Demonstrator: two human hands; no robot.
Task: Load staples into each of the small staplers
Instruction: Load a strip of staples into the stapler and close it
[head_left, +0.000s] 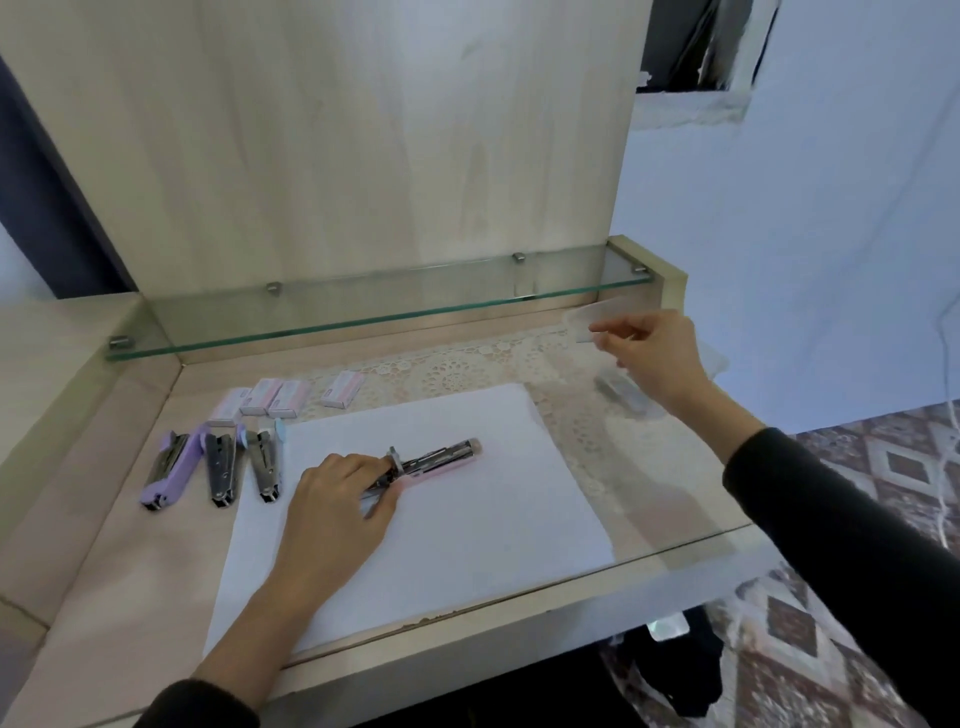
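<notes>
On a glass-topped desk (104, 545), three open staplers (222, 470) lie at left, staple boxes (265, 397) behind them. The left hand (337, 493) grips a pink stapler (441, 457) opened flat on white paper (467, 545); the right hand (654, 358) pinches a small pale piece (589, 318) at right.

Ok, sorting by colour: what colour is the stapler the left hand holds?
The stapler is pale pink; head view.

Print on the staple boxes (288, 399) is too blurred to read.
</notes>
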